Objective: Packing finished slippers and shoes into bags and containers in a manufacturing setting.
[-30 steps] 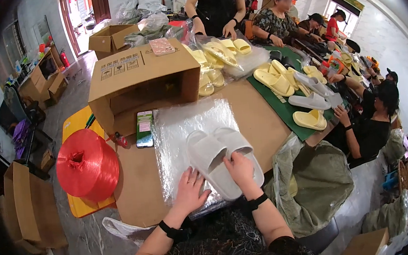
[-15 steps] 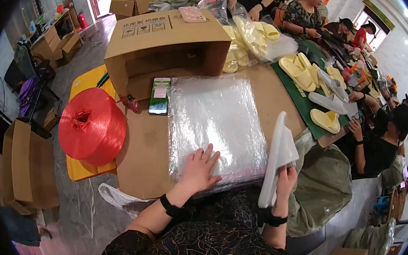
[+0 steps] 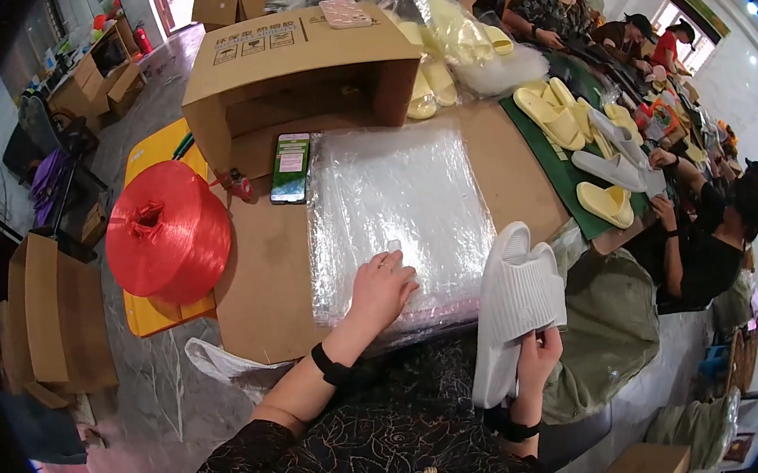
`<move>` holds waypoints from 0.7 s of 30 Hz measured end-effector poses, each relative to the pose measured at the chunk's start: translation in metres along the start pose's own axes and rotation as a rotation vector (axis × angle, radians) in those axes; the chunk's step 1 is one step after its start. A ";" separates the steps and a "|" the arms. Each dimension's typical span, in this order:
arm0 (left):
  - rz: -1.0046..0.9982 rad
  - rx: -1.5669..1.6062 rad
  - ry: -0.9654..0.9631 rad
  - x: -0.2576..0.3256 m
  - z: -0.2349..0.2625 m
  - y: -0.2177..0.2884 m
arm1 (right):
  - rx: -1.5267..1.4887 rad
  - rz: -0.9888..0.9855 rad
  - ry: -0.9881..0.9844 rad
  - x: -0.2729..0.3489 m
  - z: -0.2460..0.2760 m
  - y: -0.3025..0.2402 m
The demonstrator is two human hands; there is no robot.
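A pair of white slippers (image 3: 521,291) with ribbed straps is in my right hand (image 3: 539,358), held toes up beside the table's near edge. My fingers close round the lower part of the pair. On the table before me lies a flat stack of clear plastic bags (image 3: 402,189), shiny with glare. Upon its near half rests my left hand (image 3: 384,286), its fingers bent against the top bag and the thumb a little apart. Whether any plastic is caught between those fingertips is hard to see.
A phone (image 3: 290,167) and a cardboard box (image 3: 290,72) opening toward me lie beyond the bags. Left stands a roll of red twine (image 3: 168,229). Yellow slippers (image 3: 550,115) sit on a green mat (image 3: 530,149) at right, near a co-worker (image 3: 716,231).
My left hand has slid forward and right over the bags, its spread fingers now bent. My right hand has turned the slippers, so their ribbed straps now show.
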State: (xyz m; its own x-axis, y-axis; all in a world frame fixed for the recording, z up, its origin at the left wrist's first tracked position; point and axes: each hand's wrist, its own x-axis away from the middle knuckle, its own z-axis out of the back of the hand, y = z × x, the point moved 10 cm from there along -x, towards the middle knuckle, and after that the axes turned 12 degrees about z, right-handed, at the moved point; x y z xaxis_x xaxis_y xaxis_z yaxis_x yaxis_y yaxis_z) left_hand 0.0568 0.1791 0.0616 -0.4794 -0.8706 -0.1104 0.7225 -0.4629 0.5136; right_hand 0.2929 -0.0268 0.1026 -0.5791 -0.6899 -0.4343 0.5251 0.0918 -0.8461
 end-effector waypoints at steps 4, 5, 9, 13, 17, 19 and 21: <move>-0.035 -0.053 0.004 0.003 0.014 0.020 | 0.047 0.050 0.084 0.002 0.014 -0.011; -0.137 -0.052 -0.044 0.008 0.011 0.028 | 0.045 0.055 0.118 0.002 0.018 -0.013; -0.231 -0.045 -0.139 0.015 -0.012 0.032 | 0.024 -0.024 0.148 0.004 0.029 -0.002; -0.176 0.036 -0.070 0.010 -0.009 0.031 | 0.042 -0.007 0.156 0.008 0.035 0.003; -0.011 0.332 -0.045 -0.006 0.000 0.015 | 0.028 0.040 0.122 0.005 0.029 -0.017; 0.113 0.478 -0.142 -0.010 0.002 0.011 | 0.089 0.176 0.064 0.004 0.021 -0.030; 0.165 0.567 -0.167 -0.014 0.007 0.011 | 0.275 0.281 -0.092 0.008 0.005 -0.044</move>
State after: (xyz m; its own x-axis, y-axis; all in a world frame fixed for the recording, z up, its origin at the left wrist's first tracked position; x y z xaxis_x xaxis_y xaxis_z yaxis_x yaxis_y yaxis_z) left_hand 0.0677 0.1873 0.0745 -0.4882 -0.8644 0.1204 0.4385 -0.1237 0.8902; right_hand 0.2679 -0.0395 0.1382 -0.3375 -0.7276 -0.5972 0.8097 0.0991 -0.5783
